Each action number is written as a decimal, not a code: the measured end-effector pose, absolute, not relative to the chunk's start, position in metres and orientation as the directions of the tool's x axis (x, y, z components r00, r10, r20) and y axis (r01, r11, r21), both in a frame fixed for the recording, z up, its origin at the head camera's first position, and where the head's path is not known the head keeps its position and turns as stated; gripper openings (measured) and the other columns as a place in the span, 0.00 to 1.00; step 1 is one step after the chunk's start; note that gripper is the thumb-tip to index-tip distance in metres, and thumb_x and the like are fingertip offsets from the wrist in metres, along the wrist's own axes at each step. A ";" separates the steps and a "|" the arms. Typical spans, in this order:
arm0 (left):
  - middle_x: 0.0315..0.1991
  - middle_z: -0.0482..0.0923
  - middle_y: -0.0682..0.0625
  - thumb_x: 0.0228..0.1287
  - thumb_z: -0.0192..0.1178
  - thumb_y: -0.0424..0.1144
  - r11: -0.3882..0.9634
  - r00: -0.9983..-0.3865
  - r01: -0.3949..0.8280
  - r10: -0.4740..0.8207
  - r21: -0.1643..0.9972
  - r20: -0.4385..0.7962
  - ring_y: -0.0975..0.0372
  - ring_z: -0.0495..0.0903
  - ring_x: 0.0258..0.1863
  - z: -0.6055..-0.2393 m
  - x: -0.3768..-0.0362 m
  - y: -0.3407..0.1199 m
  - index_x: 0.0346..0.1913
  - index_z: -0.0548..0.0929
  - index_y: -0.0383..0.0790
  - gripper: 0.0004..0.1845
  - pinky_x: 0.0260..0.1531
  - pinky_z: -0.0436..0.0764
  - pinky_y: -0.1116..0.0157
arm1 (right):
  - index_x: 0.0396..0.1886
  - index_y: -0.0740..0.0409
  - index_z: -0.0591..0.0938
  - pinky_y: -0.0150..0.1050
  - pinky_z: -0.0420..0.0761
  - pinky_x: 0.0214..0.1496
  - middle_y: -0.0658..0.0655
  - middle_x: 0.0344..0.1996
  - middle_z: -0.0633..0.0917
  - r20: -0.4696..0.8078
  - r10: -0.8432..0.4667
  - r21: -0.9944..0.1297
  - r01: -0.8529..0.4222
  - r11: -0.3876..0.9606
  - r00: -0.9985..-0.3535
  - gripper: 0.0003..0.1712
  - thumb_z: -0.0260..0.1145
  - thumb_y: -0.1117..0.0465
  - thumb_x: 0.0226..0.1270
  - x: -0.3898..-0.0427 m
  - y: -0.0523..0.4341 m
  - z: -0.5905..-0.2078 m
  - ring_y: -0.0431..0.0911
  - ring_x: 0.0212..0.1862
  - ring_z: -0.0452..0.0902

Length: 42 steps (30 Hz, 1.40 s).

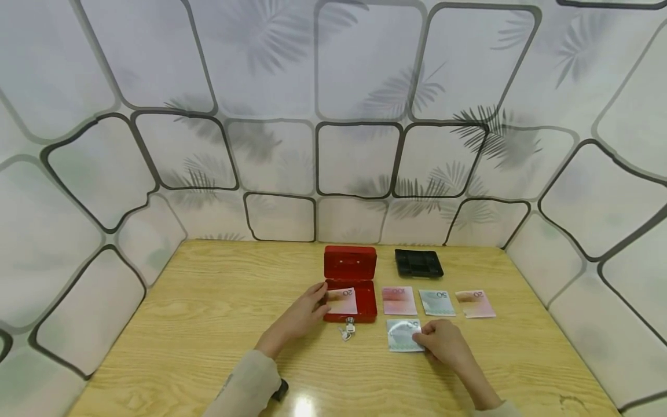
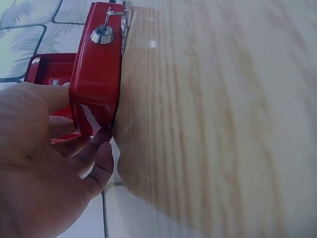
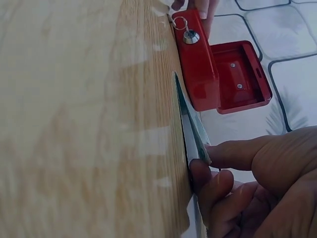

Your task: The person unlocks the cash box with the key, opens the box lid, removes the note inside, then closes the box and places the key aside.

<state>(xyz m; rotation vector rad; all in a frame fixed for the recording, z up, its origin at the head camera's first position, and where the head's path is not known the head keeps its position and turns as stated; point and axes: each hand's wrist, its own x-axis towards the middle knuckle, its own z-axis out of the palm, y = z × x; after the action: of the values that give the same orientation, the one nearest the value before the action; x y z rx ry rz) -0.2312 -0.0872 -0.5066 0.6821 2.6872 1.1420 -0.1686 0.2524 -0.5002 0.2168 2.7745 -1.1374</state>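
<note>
An open red cash box (image 1: 350, 289) (image 2: 96, 74) (image 3: 218, 74) stands on the wooden table (image 1: 208, 324) with its lid up. A pink note (image 1: 343, 300) lies in it, and keys (image 1: 347, 330) (image 2: 125, 25) hang from its front lock (image 3: 190, 36). My left hand (image 1: 320, 298) (image 2: 84, 119) holds the box's left wall, thumb over the rim and fingers against the outside. My right hand (image 1: 424, 336) (image 3: 203, 158) pinches the near edge of a green banknote (image 1: 402, 335) (image 3: 190, 124) lying in front of the box, lifting that edge slightly.
Three more notes lie in a row right of the box: a pink one (image 1: 399, 300), a green one (image 1: 436, 302) and a pinkish-brown one (image 1: 475, 303). A black coin tray (image 1: 418, 263) sits behind them. Patterned walls enclose the table at the back and sides.
</note>
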 end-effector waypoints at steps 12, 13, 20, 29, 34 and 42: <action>0.78 0.56 0.33 0.81 0.53 0.36 0.601 -0.881 0.369 0.469 0.709 0.061 0.43 0.59 0.77 -0.506 -0.231 -0.087 0.78 0.58 0.24 0.32 0.73 0.62 0.46 | 0.27 0.60 0.85 0.34 0.70 0.24 0.48 0.18 0.78 -0.135 0.064 -0.657 0.137 0.741 -0.989 0.10 0.75 0.60 0.62 -0.167 0.250 -0.497 0.41 0.22 0.71; 0.78 0.57 0.33 0.81 0.53 0.36 0.598 -0.880 0.371 0.470 0.711 0.064 0.43 0.59 0.77 -0.506 -0.231 -0.087 0.78 0.58 0.23 0.32 0.73 0.62 0.46 | 0.27 0.61 0.85 0.35 0.70 0.25 0.48 0.19 0.78 -0.131 0.061 -0.655 0.132 0.744 -0.990 0.10 0.75 0.60 0.62 -0.167 0.250 -0.497 0.42 0.23 0.71; 0.78 0.56 0.32 0.81 0.53 0.36 0.599 -0.881 0.365 0.470 0.713 0.057 0.43 0.58 0.77 -0.506 -0.230 -0.086 0.78 0.58 0.23 0.32 0.74 0.62 0.46 | 0.30 0.62 0.85 0.36 0.73 0.28 0.50 0.22 0.80 -0.148 0.069 -0.626 0.147 0.766 -0.987 0.11 0.74 0.58 0.64 -0.165 0.249 -0.494 0.43 0.27 0.73; 0.79 0.56 0.33 0.81 0.53 0.36 0.604 -0.882 0.369 0.468 0.707 0.061 0.43 0.59 0.77 -0.507 -0.231 -0.087 0.78 0.58 0.24 0.31 0.74 0.62 0.46 | 0.37 0.65 0.83 0.41 0.77 0.33 0.52 0.27 0.82 -0.132 0.101 -0.612 0.161 0.774 -0.986 0.17 0.71 0.53 0.67 -0.162 0.252 -0.485 0.46 0.32 0.77; 0.79 0.56 0.33 0.82 0.53 0.36 0.601 -0.881 0.366 0.469 0.711 0.057 0.43 0.58 0.77 -0.506 -0.231 -0.087 0.78 0.58 0.24 0.31 0.73 0.62 0.46 | 0.40 0.66 0.83 0.41 0.77 0.33 0.53 0.30 0.82 -0.140 0.094 -0.639 0.163 0.752 -0.986 0.19 0.71 0.52 0.69 -0.163 0.254 -0.480 0.46 0.33 0.77; 0.79 0.56 0.34 0.82 0.53 0.37 0.605 -0.884 0.358 0.464 0.711 0.050 0.43 0.58 0.77 -0.507 -0.231 -0.087 0.78 0.58 0.25 0.31 0.74 0.62 0.46 | 0.43 0.69 0.84 0.36 0.75 0.27 0.55 0.30 0.84 -0.060 0.091 -0.730 0.106 0.675 -0.994 0.15 0.68 0.58 0.73 -0.165 0.253 -0.473 0.45 0.29 0.75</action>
<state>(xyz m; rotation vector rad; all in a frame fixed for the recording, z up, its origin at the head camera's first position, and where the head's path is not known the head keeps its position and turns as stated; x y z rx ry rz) -0.2312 -0.0870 -0.5067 0.6925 2.6875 1.1434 -0.1648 0.2525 -0.4732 0.1676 2.8582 -1.2473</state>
